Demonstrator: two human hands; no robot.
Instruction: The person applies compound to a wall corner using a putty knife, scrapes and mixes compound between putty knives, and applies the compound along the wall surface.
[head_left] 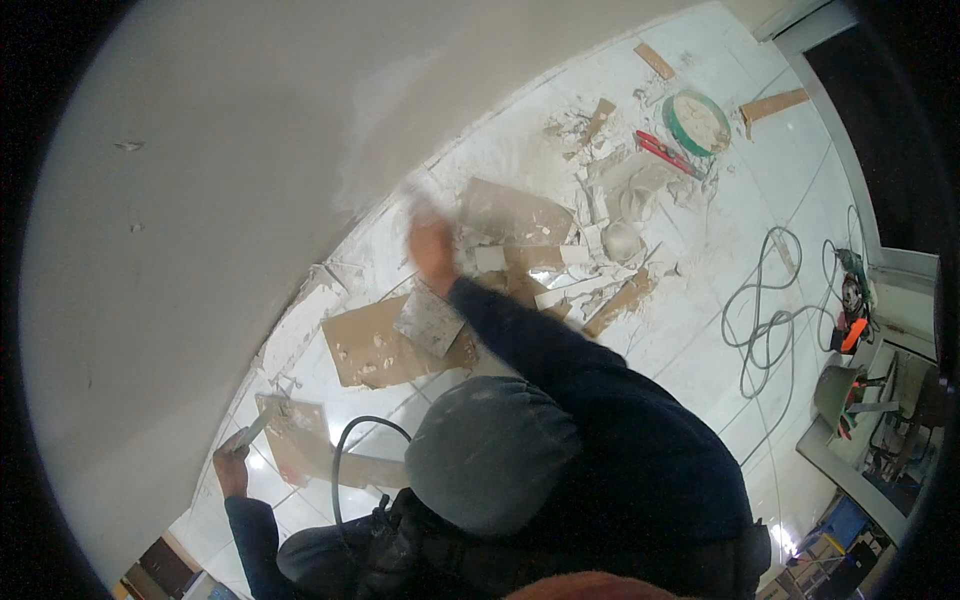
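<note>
Skimming seems partly done: a pale patch (400,110) shows on the wall (200,200) above the blurred right hand (432,248), whose fingers cannot be told. The left hand (232,468) clamps a scraper (256,428) low against the wall. Rubble (600,190) litters the floor (700,260).

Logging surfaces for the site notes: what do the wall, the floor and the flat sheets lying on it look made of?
Wall: fresh plaster, matt grey-white, no seams. Floor: glazed white tile, glossy, with grout lines and a reflection. Flat sheets: likely cardboard, brown, matt, spattered white. Cable: grey sheath, probably rubber or plastic.

Wall (200,200) left; cardboard (375,345) on floor (700,250); bucket (697,122) behind; cable (765,315) right.
</note>
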